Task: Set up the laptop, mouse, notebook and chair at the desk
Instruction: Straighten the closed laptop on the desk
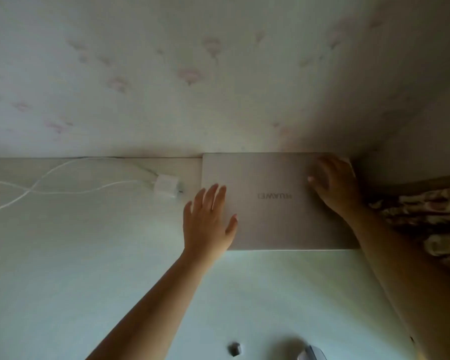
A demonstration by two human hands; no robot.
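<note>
Flat on the counter, the closed laptop lies with its far edge against the wall. Left hand rests on its near-left corner, grip apart, fingers straight. Right hand covers the far-right corner, fingers loosely spread. A white charger and cable lie just left of the laptop; bare counter spreads nearer, with the mouse at the near edge.

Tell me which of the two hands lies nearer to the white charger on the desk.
The left hand. It rests on the laptop's left edge, beside the white charger. The right hand lies at the laptop's far right corner, away from it.
</note>
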